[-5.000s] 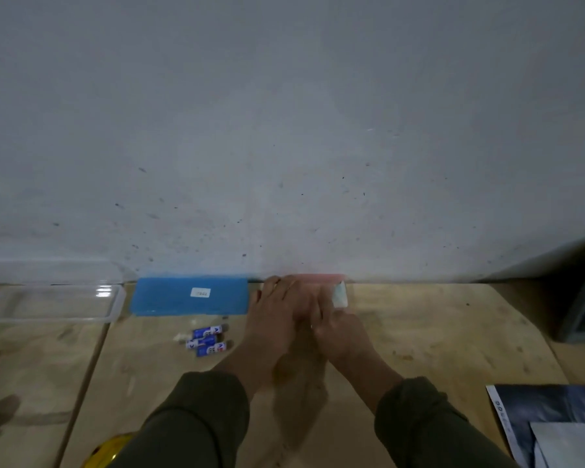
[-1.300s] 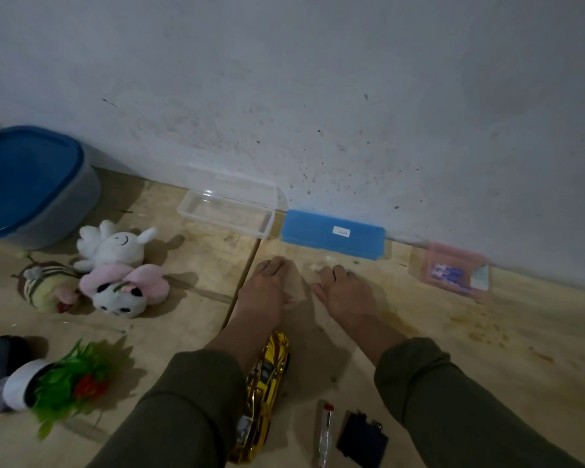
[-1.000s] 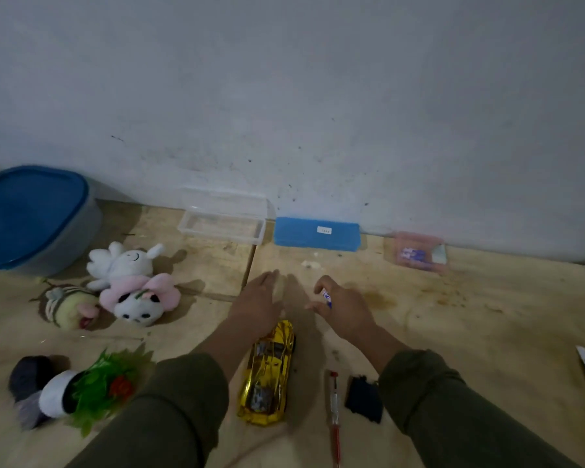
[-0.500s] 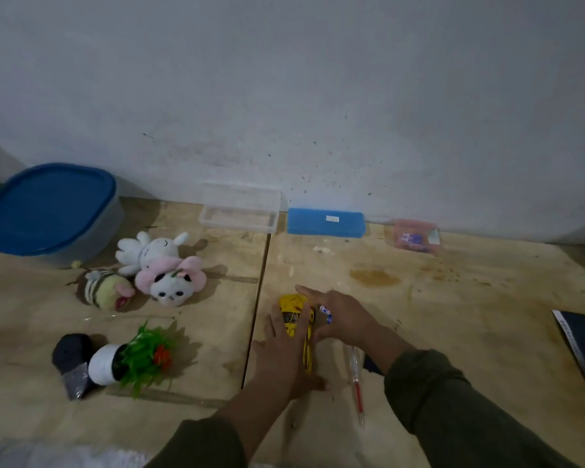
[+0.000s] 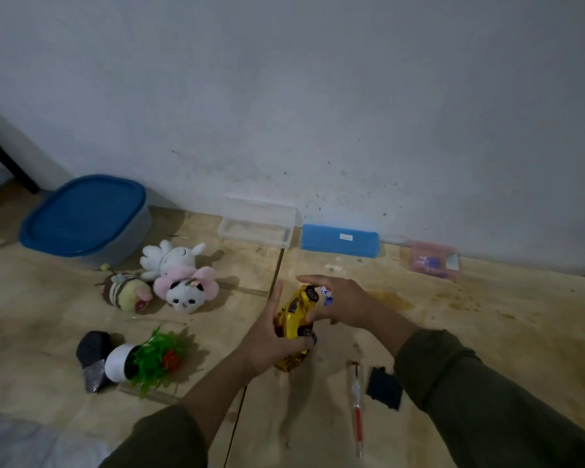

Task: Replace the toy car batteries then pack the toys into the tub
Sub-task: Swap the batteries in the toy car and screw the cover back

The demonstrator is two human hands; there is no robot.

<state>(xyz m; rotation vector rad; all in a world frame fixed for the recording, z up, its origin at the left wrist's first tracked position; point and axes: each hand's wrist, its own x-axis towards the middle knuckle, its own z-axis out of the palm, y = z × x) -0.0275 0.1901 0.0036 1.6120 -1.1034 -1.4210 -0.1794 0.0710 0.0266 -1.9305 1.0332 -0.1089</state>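
The yellow toy car [image 5: 295, 315] is lifted off the wooden floor and tipped on its side, wheels facing right. My left hand [image 5: 271, 342] grips it around the rear. My right hand [image 5: 345, 304] rests against the car's front and holds blue-and-white batteries [image 5: 327, 294] between its fingers. The grey tub with a blue lid [image 5: 87, 219] stands shut at the far left by the wall. A white plush rabbit [image 5: 169, 258], a pink-hooded panda plush [image 5: 186, 288] and a striped bee plush [image 5: 125, 292] lie in front of it.
A small potted plastic plant [image 5: 142, 361] lies toppled at lower left. A red screwdriver [image 5: 357, 407] and a black battery cover [image 5: 384, 388] lie under my right arm. A clear tray [image 5: 255, 228], a blue case [image 5: 340, 240] and a pink box [image 5: 431, 261] line the wall.
I took batteries from the floor near the blue case in my right hand, pulled both hands back, and my left hand picked the yellow car up and tipped it on its side.
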